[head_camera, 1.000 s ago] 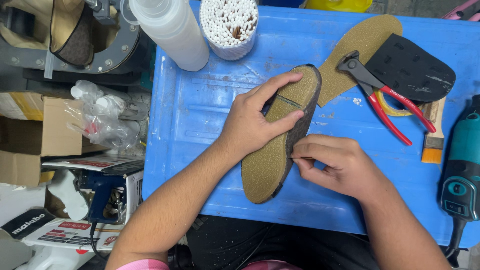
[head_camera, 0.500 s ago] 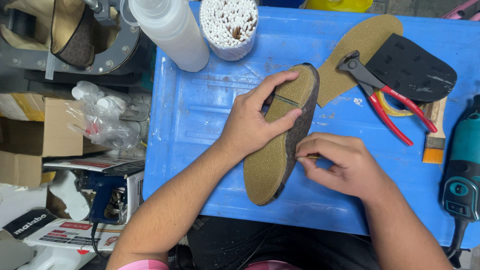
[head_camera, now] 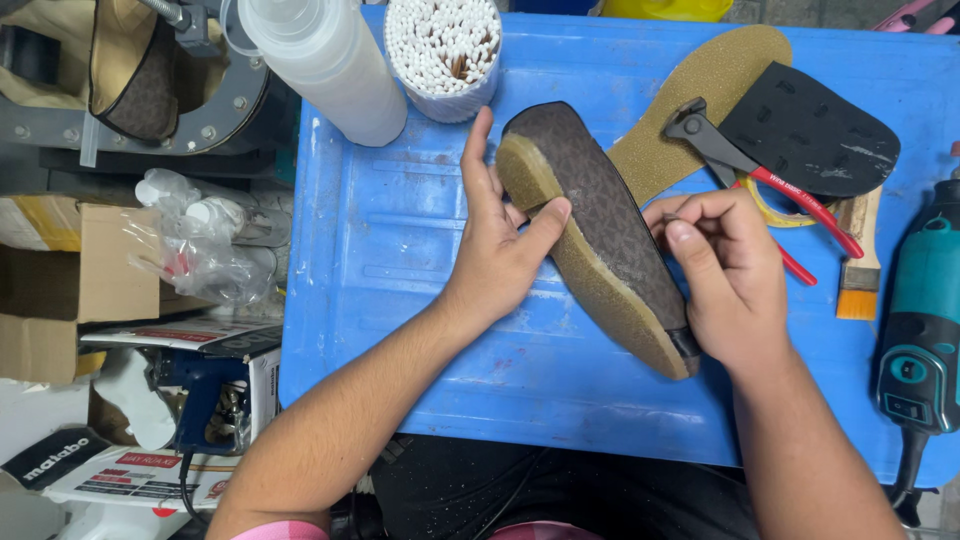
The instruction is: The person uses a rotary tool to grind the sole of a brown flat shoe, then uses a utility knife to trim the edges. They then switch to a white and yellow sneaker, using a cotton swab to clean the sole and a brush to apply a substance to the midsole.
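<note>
A flat shoe (head_camera: 600, 225) with a tan cork-like sole and a dark brown patterned upper lies tilted on its side on the blue table (head_camera: 400, 260). My left hand (head_camera: 500, 245) grips its toe end, thumb across the sole edge. At the heel side, my right hand (head_camera: 725, 275) clasps the upper, its fingers curled, with something small and thin pinched at the fingertips.
Behind the shoe lie a tan insole (head_camera: 700, 95), a black rubber sole piece (head_camera: 810, 130), red-handled pincers (head_camera: 770, 190) and a brush (head_camera: 860, 265). A teal rotary tool (head_camera: 920, 320) rests at the right edge. A white squeeze bottle (head_camera: 325, 60) and a cup of cotton swabs (head_camera: 442, 50) stand at the back.
The shoe has been turned from sole-up onto its side, showing the dark upper. Both hands shifted their hold on it, the right moving to the heel.
</note>
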